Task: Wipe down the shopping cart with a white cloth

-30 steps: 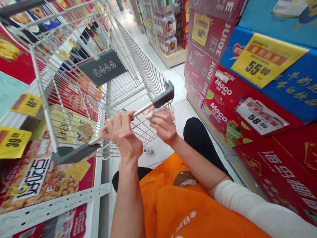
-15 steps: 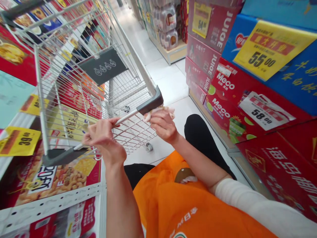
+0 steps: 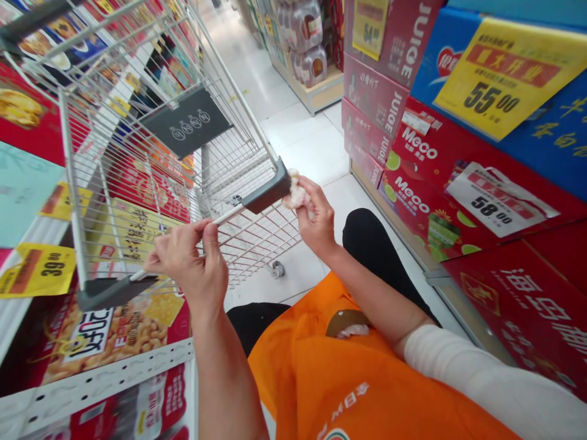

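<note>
A wire shopping cart point(image 3: 270, 241) stands in front of me, with grey plastic corners on its top rim and a dark panel point(image 3: 186, 122) inside. My left hand point(image 3: 192, 260) is wrapped round the metal rim bar at the near end. Crumpled in my right hand point(image 3: 316, 217) is a whitish cloth point(image 3: 299, 194), pressed against the outer side of the grey corner piece point(image 3: 270, 189). The fingertips behind the cloth are partly hidden.
Shelves with red snack boxes point(image 3: 123, 330) and a yellow price tag point(image 3: 39, 269) run close along the left. Stacked drink cartons point(image 3: 413, 195) stand on the right. Bottled packs point(image 3: 309, 36) sit on a low wooden platform ahead. White tiled floor point(image 3: 312, 134) lies between.
My right hand has moved with the cloth from beneath the corner piece round to its outer right side. My left hand stays on the bar, its thumb now raised along it.
</note>
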A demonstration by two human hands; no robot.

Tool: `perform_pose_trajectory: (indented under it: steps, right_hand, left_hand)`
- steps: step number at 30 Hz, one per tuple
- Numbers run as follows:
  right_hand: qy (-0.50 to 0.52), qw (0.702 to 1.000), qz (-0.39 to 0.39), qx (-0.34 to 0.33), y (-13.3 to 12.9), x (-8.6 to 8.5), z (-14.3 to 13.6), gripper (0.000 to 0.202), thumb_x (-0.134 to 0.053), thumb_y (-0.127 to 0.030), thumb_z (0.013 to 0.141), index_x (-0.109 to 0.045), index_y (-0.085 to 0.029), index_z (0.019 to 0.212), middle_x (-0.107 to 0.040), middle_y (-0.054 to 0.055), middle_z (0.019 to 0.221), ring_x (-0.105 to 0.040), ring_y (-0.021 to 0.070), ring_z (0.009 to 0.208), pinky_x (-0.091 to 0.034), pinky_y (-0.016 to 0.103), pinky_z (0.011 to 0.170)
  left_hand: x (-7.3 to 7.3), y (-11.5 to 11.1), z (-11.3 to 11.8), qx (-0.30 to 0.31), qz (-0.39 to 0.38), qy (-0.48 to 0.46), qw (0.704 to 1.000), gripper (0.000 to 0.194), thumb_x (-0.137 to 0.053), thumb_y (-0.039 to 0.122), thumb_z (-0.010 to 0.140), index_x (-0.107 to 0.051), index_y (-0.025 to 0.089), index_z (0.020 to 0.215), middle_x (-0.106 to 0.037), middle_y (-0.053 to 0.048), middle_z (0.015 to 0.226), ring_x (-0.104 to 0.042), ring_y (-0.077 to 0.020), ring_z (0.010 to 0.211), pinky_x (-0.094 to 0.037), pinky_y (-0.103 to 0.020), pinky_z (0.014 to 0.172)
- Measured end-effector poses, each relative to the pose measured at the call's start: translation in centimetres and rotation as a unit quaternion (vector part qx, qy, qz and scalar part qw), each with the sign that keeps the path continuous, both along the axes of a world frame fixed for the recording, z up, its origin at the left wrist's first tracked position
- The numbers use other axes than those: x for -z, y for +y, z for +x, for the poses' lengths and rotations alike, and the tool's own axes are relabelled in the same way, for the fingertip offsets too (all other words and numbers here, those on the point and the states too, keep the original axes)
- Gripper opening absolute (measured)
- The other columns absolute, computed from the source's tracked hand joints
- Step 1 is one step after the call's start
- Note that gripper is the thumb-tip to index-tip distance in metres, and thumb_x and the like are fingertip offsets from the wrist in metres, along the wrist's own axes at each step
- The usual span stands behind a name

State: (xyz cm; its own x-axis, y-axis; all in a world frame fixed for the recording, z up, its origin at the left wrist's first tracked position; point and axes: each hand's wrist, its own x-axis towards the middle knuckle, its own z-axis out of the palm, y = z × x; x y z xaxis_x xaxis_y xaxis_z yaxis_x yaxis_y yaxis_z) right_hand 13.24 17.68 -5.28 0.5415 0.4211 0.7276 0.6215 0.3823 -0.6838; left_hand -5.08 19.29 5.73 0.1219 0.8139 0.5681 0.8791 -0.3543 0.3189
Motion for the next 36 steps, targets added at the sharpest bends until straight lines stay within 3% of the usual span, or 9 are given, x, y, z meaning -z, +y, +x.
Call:
perform_pose_trajectory:
  steps: [6, 11, 17, 24, 30, 36]
  right_hand:
    - [0.012, 1.0, 0.002, 0.012, -1.0, 0.4, -1.1, 0.031, -0.038, -0.021, 0.104, -0.062, -0.025, 0.122, -0.068, 0.008, 0.12, -0.067, 0.0172, 0.116, -0.058, 0.035, 0.103]
    - [0.024, 0.999, 0.016, 0.044, -0.4, 0.5, -0.5, 0.035, -0.04, -0.02, 0.104, -0.063, -0.024, 0.129, -0.063, 0.01, 0.12, -0.065, 0.018, 0.114, -0.058, 0.034, 0.1]
    - [-0.086, 0.996, 0.026, 0.001, -0.9, 0.9, -2.6, 0.043, -0.041, -0.01, 0.101, -0.06, -0.026, 0.137, -0.063, 0.009, 0.123, -0.064, 0.0165, 0.122, -0.058, 0.031, 0.104]
    - [-0.042, 0.991, 0.022, 0.121, 0.4, 2.2, 0.8, 0.045, -0.039, -0.015, 0.104, -0.063, -0.031, 0.138, -0.062, 0.008, 0.116, -0.065, 0.0161, 0.112, -0.059, 0.032, 0.098]
    - [-0.187, 0.982, 0.024, 0.022, -0.8, 2.2, -2.7, 0.043, -0.046, -0.015, 0.103, -0.062, -0.03, 0.14, -0.068, 0.008, 0.122, -0.067, 0.0164, 0.116, -0.06, 0.03, 0.102]
    - [-0.056, 0.99, 0.005, 0.128, 0.2, 3.0, 0.8, 0.041, -0.041, -0.018, 0.104, -0.07, -0.032, 0.13, -0.067, 0.008, 0.113, -0.067, 0.0172, 0.107, -0.062, 0.034, 0.095]
  left_hand:
    - [0.6, 0.2, -0.4, -0.009, 0.023, 0.024, 0.999, 0.044, -0.041, 0.056, 0.1, -0.071, 0.023, 0.098, -0.066, -0.009, 0.092, -0.052, -0.0286, 0.102, -0.027, -0.051, 0.103]
    - [1.0, 0.3, 0.5, -0.004, 0.016, 0.012, 1.0, 0.039, -0.043, 0.053, 0.101, -0.071, 0.027, 0.099, -0.07, -0.009, 0.098, -0.054, -0.0301, 0.105, -0.026, -0.054, 0.106]
    - [0.9, 0.2, 2.3, -0.006, 0.024, -0.005, 1.0, 0.04, -0.044, 0.051, 0.102, -0.073, 0.024, 0.1, -0.071, -0.01, 0.098, -0.055, -0.0298, 0.101, -0.025, -0.054, 0.105]
    - [1.1, 0.0, 2.5, -0.001, 0.03, 0.001, 1.0, 0.036, -0.046, 0.049, 0.102, -0.073, 0.025, 0.101, -0.069, -0.006, 0.095, -0.054, -0.0271, 0.101, -0.026, -0.049, 0.103]
    - [0.8, -0.3, 3.1, -0.01, 0.022, 0.003, 1.0, 0.034, -0.047, 0.047, 0.102, -0.073, 0.026, 0.101, -0.069, -0.005, 0.094, -0.054, -0.0266, 0.1, -0.027, -0.047, 0.101]
    - [0.8, -0.5, 3.3, -0.003, 0.019, -0.005, 1.0, 0.034, -0.047, 0.049, 0.102, -0.073, 0.027, 0.102, -0.071, -0.004, 0.098, -0.054, -0.0251, 0.099, -0.027, -0.046, 0.102]
